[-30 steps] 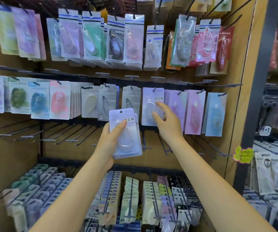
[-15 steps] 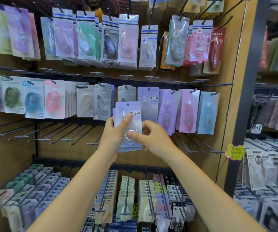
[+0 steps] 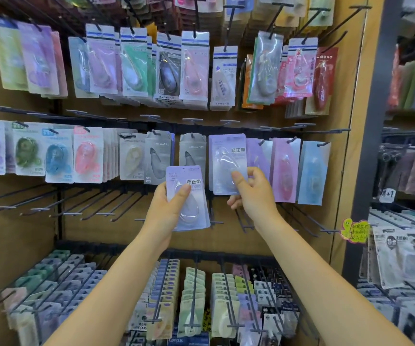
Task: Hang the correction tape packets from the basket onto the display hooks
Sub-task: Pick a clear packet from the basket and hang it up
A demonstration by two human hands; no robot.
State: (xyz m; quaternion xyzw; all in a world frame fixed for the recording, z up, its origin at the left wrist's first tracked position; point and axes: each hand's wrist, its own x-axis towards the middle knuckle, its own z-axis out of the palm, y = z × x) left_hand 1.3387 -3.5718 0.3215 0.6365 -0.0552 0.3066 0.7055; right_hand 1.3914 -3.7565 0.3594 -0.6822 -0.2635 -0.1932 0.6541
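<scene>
Both bare forearms rise from the bottom of the frame toward its centre. The left hand (image 3: 162,208) is curled, thumb lying across the front of what it grips. The right hand (image 3: 254,196), slightly higher, pinches with thumb and fingers.

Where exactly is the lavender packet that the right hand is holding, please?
In the head view the lavender packet sits right of centre on the middle row, between a grey packet and a pink packet, pinched by the right hand.
</scene>
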